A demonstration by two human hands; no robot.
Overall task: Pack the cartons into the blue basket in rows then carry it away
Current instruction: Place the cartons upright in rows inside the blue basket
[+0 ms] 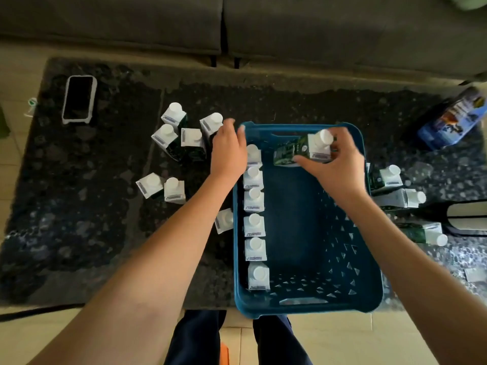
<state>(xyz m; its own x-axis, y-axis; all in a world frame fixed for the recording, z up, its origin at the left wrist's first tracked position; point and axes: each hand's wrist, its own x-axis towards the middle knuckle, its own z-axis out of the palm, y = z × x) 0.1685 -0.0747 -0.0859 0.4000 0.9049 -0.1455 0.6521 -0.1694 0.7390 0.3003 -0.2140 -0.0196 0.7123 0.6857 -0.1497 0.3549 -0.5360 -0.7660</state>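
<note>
The right hand (340, 164) grips a carton (305, 150) above the far end of the blue basket (369, 259), its long axis tipped sideways, cap toward the right. The left hand (229, 151) hovers, fingers relaxed, at the far left corner. Six upright cartons (254, 225) line the left wall on the bench (79, 206).

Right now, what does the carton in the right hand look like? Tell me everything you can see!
The carton is small, with a dark green printed body, a white sloped top and a round white screw cap. It looks like coated paperboard. It is tilted on its side, cap end toward the right, over the far end of the blue basket. The right hand grips it near the cap end. Nothing else touches it.
</note>
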